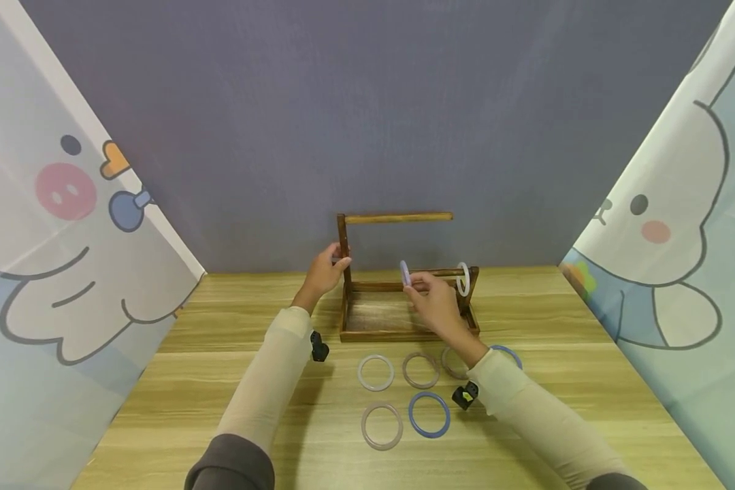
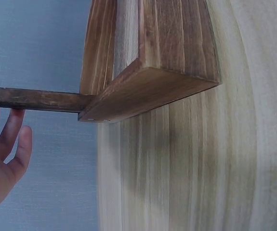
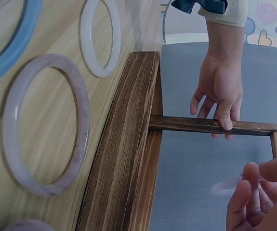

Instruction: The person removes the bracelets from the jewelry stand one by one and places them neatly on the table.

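On the table a brown wooden rack (image 1: 392, 336) has two horizontal rods, an upper (image 1: 398, 218) and a shorter lower one. My left hand (image 1: 323, 273) grips its left upright post (image 2: 37, 98), thumb on one side and fingers on the other. With thumb and fingertips, my right hand (image 1: 433, 299) pinches a pale lavender bangle (image 1: 405, 272), raised close to the lower rod's left end. Whether the rod passes through this bangle I cannot tell. A white bangle (image 1: 459, 280) hangs at the right end of the lower rod. In the right wrist view, fingers partly hide the held bangle (image 3: 220, 188).
In front of the rack lie several bangles: white (image 1: 360, 373), pinkish (image 1: 405, 371), another pinkish (image 1: 364, 426) and blue (image 1: 412, 412). My right forearm partly covers a further blue bangle (image 1: 508, 350). A grey panel (image 1: 367, 136) stands behind the rack.
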A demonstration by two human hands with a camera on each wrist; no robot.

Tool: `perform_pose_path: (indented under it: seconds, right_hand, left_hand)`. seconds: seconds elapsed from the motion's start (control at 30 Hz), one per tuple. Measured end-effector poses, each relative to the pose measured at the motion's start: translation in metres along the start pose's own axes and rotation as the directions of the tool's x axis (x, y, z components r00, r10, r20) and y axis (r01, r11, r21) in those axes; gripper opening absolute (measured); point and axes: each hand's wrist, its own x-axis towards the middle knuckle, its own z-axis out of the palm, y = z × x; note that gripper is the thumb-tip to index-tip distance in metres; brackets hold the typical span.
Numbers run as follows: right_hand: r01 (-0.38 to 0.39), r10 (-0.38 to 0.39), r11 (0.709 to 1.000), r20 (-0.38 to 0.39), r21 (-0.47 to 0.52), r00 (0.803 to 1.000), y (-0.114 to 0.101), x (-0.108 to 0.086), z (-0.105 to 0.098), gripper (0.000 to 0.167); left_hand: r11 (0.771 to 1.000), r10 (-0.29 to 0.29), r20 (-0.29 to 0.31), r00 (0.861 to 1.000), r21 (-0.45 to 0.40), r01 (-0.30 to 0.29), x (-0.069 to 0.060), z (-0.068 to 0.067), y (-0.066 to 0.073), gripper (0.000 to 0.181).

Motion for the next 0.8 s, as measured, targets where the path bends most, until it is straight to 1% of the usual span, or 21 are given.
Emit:
perform_pose_path:
  seconds: [0.13, 0.3, 0.4, 0.57, 0.73, 0.8]
  right_hand:
    - [0.043, -0.042, 0.999, 0.015, -0.013, 0.999, 0.000, -0.001, 0.000, 0.020]
    - [0.119, -0.115, 0.992, 0.077, -0.046, 0.990, 0.005, -0.004, -0.005, 0.023]
    - [0.147, -0.140, 0.987, 0.107, -0.061, 0.984, 0.008, -0.008, -0.009, 0.025]
    - [0.186, -0.172, 0.978, 0.133, -0.098, 0.976, 0.012, -0.014, -0.015, 0.022]
    - [0.221, -0.202, 0.968, 0.160, -0.116, 0.966, 0.015, -0.019, -0.022, 0.024]
    - [0.233, -0.210, 0.963, 0.163, -0.137, 0.964, 0.016, -0.022, -0.024, 0.023]
  left_hand:
    - [1.000, 0.007, -0.004, 1.000, -0.001, -0.007, 0.002, 0.001, -0.002, 0.037]
    - [1.000, 0.011, -0.007, 1.000, -0.011, -0.011, 0.002, 0.001, -0.001, 0.036]
    - [1.000, 0.011, -0.009, 1.000, -0.014, -0.011, 0.003, 0.001, 0.000, 0.036]
    - [1.000, 0.014, -0.010, 1.000, -0.005, -0.014, 0.003, 0.000, 0.000, 0.036]
    - [1.000, 0.011, -0.008, 1.000, 0.003, -0.011, 0.002, 0.001, 0.000, 0.038]
    - [1.000, 0.008, -0.006, 1.000, 0.003, -0.008, 0.001, 0.001, -0.001, 0.039]
